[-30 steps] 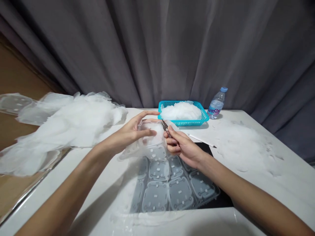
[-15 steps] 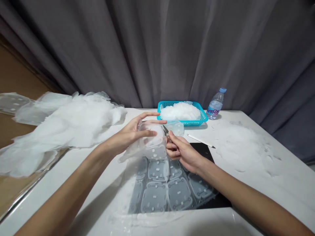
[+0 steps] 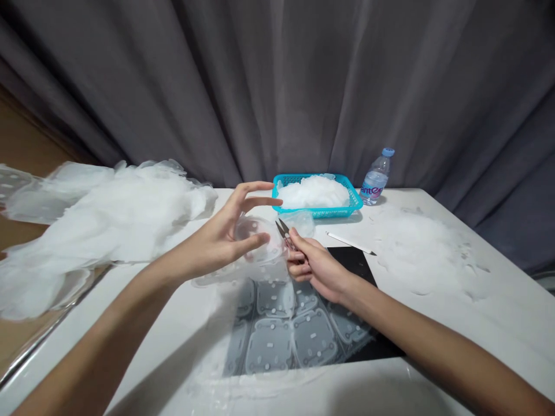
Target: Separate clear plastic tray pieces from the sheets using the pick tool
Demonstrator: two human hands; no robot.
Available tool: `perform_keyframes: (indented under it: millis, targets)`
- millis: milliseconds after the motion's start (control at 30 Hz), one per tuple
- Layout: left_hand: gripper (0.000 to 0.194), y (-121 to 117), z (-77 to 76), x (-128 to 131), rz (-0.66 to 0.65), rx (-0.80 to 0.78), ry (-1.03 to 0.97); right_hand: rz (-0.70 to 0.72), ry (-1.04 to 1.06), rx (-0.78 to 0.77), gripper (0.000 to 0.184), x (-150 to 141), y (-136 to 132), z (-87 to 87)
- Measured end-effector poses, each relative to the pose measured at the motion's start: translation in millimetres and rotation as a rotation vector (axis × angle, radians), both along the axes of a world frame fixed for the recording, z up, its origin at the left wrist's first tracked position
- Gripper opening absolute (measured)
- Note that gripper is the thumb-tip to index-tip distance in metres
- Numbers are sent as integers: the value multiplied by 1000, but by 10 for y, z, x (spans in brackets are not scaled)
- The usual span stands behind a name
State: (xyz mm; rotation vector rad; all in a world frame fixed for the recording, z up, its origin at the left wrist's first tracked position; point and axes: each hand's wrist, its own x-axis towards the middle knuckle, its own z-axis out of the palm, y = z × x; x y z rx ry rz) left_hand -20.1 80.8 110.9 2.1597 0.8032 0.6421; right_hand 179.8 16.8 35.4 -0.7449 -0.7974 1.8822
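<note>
My left hand holds up the far end of a clear plastic sheet of moulded cells, thumb under one cell and fingers spread above it. My right hand is closed round small metal snips, their blades apart and pointing at the lifted cell beside my left fingers. The rest of the sheet lies over a black mat on the white table. A loose clear plastic piece lies just beyond the snips.
A turquoise basket heaped with white cut pieces stands at the back, a water bottle right of it. A white pen lies by the mat. Plastic scraps cover the right side; a big heap of clear sheets fills the left.
My left fingers have spread and lifted off the cell. The snips' blades have opened and drawn back slightly. A cut piece now lies loose beyond the snips.
</note>
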Motion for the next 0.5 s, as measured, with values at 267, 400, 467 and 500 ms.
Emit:
perform_keyframes:
  millis: [267,400,467,500]
  targets:
    - [66,-49,54,34,13,89,45,53,-20,-36,59,42,-62,-25]
    - [65,-58,66,21,7,80,54,132,-43,1,55,114,-82,-52]
    - [64,-74,63,21,12,78,75,117,-47,5,58,96,-34,-40]
    - [64,-84,61,25,13,75,84,103,-46,8,60,74,-2,-31]
